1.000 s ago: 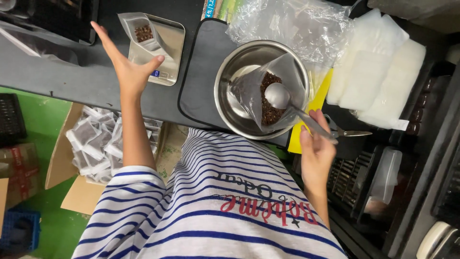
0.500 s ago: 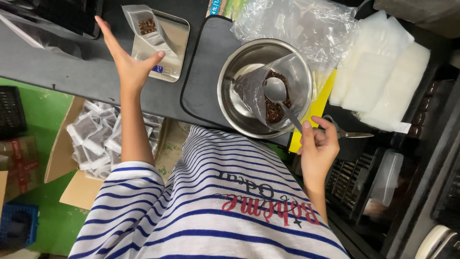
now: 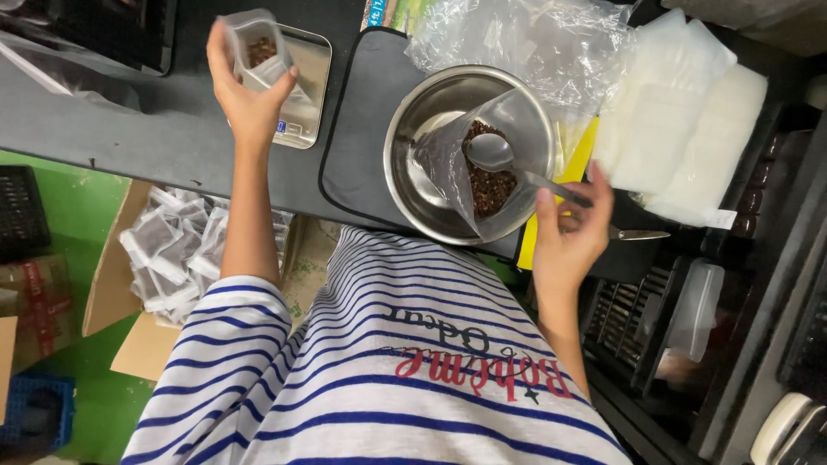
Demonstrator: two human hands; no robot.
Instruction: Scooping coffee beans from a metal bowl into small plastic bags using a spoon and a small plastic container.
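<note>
A dark grey counter (image 3: 129,138) carries a small metal scale (image 3: 303,95), a black mat (image 3: 362,129) with a steel bowl (image 3: 413,129) on it, a yellow sheet (image 3: 551,202), crumpled clear plastic (image 3: 534,43), stacked white pouches (image 3: 680,120) and scissors (image 3: 642,234) near its edge.

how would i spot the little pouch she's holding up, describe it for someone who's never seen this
Start at the steel bowl on the dark counter, then look left to the small scale. Above it the left hand grips a small clear pouch with brown bits inside, far smaller than the bag in the bowl.
</note>
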